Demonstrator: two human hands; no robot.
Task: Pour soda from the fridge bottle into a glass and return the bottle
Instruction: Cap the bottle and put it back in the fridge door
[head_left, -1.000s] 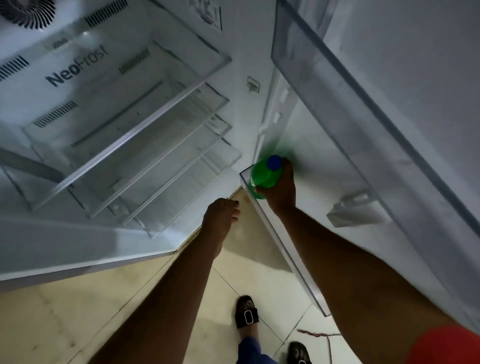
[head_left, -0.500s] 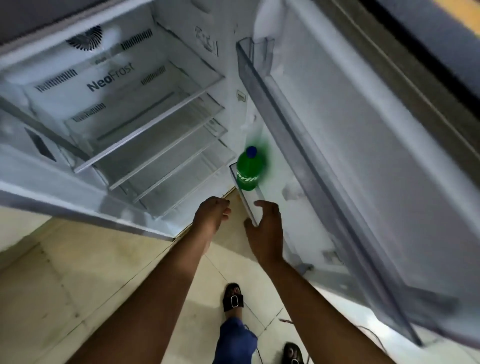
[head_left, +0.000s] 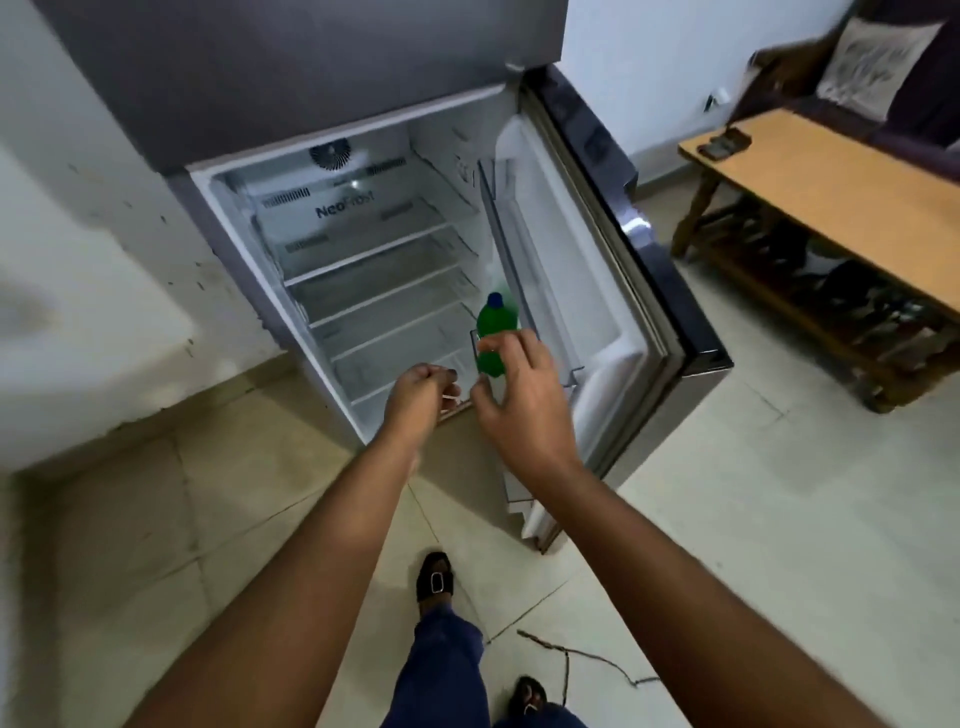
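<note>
Standing bottle (head_left: 497, 332) in door rack, right hand (head_left: 519, 397) seemingly clear

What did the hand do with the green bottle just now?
The right hand let go of the green bottle and drew back, open. The bottle stayed upright in the door shelf. The left hand stayed curled, the fridge door open.

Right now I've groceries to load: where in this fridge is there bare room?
All the fridge shelves show bare, from the fan vent down. The upper door rack looks bare too. Only the lower door rack is taken, by the green bottle.
</note>
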